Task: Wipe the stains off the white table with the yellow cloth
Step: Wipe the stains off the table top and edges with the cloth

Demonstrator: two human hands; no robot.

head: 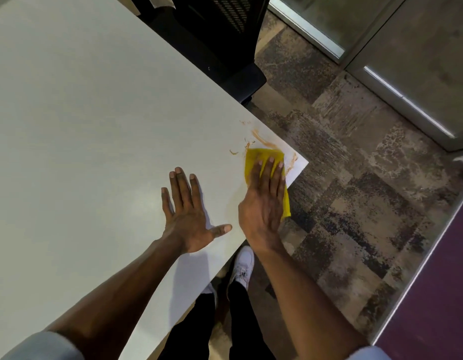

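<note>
The white table (90, 120) fills the left of the view, its near right corner pointing at the floor. Orange-brown stains (262, 140) smear that corner, with small flecks further up the edge. A folded yellow cloth (253, 158) lies on the corner just below the stains. My right hand (264, 203) presses flat on the cloth, fingers stretched over it, and part of the cloth hangs past the table edge. My left hand (186, 211) rests flat on the bare tabletop to the left, fingers spread, holding nothing.
A black office chair (225, 35) stands against the table's far edge. Patterned carpet (355, 190) lies to the right, with glass partition frames (406, 105) beyond. My legs and a white shoe (243, 266) are below the near table edge.
</note>
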